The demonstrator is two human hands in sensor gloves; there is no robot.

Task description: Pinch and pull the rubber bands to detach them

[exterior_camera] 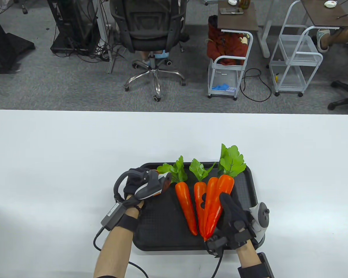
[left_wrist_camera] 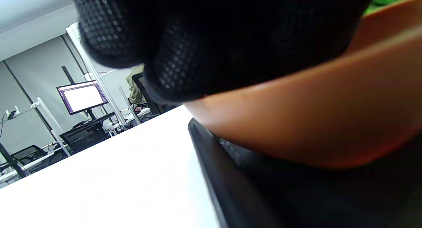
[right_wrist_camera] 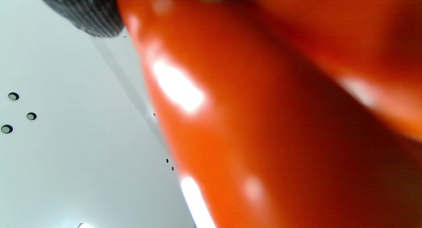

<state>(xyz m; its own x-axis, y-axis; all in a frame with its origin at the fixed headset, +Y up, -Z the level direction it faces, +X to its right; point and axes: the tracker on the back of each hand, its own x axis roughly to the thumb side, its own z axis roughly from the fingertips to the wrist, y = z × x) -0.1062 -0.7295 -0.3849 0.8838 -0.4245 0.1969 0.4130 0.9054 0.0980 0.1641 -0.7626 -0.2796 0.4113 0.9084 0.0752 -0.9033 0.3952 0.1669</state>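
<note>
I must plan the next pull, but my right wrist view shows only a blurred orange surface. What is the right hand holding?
Observer: In the table view, the right hand grips two carrots together near their pointed ends, above the black tray.
Operator: And where is the left hand?
Observer: The left hand is at the tray's far left corner. I cannot tell whether its grip is closed.
Operator: Are there more carrots?
Observer: Yes, two other carrots lie on the tray between the hands. I see no rubber band in any view.

no readable text, labels, or signs
</note>
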